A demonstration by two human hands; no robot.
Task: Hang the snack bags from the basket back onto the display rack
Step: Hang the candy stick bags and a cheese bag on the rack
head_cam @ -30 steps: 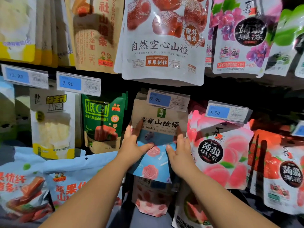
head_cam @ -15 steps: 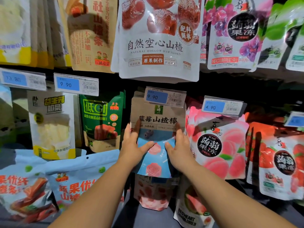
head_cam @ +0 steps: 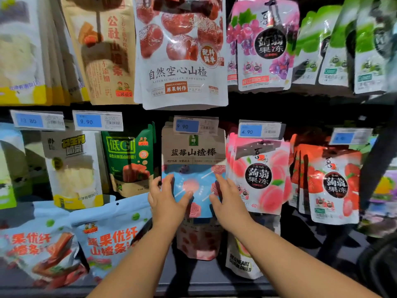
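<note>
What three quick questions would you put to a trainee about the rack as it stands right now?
1. True or false: the left hand and the right hand both touch the lower, blue part of the blueberry hawthorn stick bag.
2. The price tag clipped just above that bag reads: A) 4.90 B) 9.90 C) 13.80.
3. Fill in: the bag hanging next to it on the right hand's side is a ____ konjac jelly bag.
Key: 1 true; 2 B; 3 peach.
</note>
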